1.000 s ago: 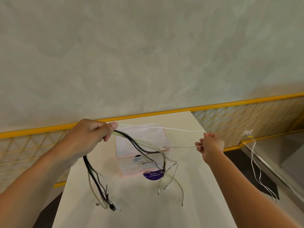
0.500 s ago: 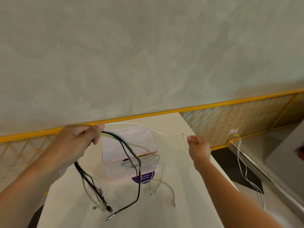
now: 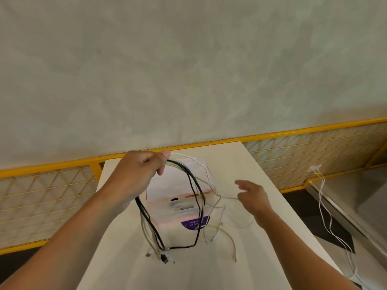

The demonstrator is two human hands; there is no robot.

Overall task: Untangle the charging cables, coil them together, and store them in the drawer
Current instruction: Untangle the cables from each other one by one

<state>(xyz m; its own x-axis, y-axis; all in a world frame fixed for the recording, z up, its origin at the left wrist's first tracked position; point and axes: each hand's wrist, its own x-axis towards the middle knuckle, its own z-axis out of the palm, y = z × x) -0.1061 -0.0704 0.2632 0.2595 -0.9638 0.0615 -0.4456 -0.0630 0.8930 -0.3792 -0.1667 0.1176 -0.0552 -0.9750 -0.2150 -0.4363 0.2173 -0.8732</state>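
Since the earlier frame the right hand [image 3: 252, 196] has let its pinch go and dropped lower beside the box: half a second ago it held a thin white strand up between fingertips, and now its fingers are spread loose, with a pale strand passing just at the thumb; whether it touches is hard to make out. The left hand [image 3: 138, 174] sits higher above the box than before and is closed around the bundle of cables [image 3: 188, 197].

The white table [image 3: 261, 227] carries everything, its near end cut off by the frame edge. The box [image 3: 180, 208], a clear plastic drawer unit with a white top and a purple label, stands at the table's middle, its front blurred behind the hanging cables. The black cables loop down from the left fist in front of the box, their plugs resting on the table just before it. The pale cables trail right of the box, thin and hard to separate. A white wire [image 3: 326, 218] hangs off a yellow rail [image 3: 293, 135], well apart from the box on the right.
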